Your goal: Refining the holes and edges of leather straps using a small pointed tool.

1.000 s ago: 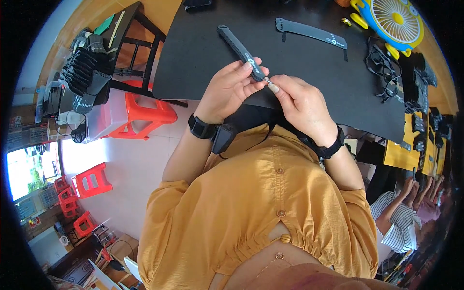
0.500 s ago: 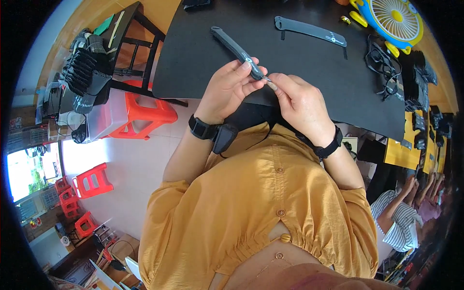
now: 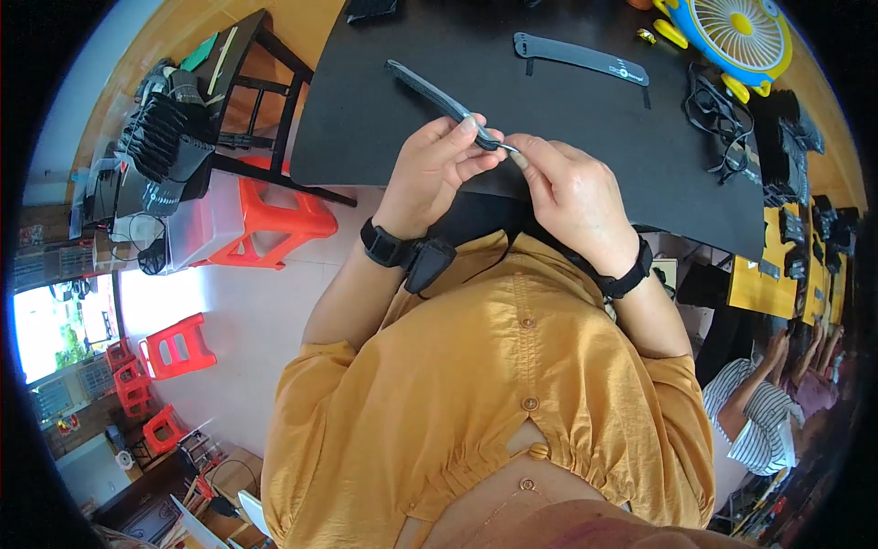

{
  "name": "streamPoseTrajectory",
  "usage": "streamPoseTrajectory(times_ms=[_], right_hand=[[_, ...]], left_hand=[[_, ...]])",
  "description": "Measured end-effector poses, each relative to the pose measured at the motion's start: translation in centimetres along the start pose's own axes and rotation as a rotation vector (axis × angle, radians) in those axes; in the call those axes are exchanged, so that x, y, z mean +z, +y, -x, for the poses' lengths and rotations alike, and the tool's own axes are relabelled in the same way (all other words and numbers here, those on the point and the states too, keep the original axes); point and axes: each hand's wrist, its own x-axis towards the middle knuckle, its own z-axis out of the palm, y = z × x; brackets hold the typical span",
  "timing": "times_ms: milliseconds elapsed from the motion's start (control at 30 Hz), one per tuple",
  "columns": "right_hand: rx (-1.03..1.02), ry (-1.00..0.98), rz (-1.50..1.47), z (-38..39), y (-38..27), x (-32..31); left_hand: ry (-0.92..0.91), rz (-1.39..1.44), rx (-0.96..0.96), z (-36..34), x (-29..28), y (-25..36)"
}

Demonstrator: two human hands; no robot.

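Note:
My left hand (image 3: 428, 169) pinches a narrow dark grey strap (image 3: 425, 87) near its lower end, with the thumb on top. The strap slants away to the upper left, above the black table. Right beside it, the closed fingertips of my right hand (image 3: 578, 188) grip a thin metal piece (image 3: 509, 148) that meets the strap's near end. Its exact kind is hidden by the fingers. Farther off, a second, wider grey strap (image 3: 581, 59) with pale printing lies flat on the table.
The black table (image 3: 347, 128) bears a blue and yellow fan (image 3: 739, 32) and tangled black straps (image 3: 718, 123) at the right. Red stools (image 3: 274, 220) stand at the left near a side table with stacked dark straps (image 3: 151, 137). Other people (image 3: 754, 412) sit at yellow tables on the right.
The strap in my left hand has rolled so that its edge shows more and its printing less; its far end has dipped slightly. Both hands keep their grip.

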Motion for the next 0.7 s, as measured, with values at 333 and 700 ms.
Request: streamPoseTrajectory(times_ms=[333,700], right_hand=[[0.007,0.012,0.059,0.7,-0.2,-0.1],[-0.024,0.078,0.171,1.2,-0.4,0.6]], left_hand=[[-0.041,-0.061,0.033,0.3,0.0,-0.1],[0.013,-0.132,-0.008,0.3,0.5,0.1]])
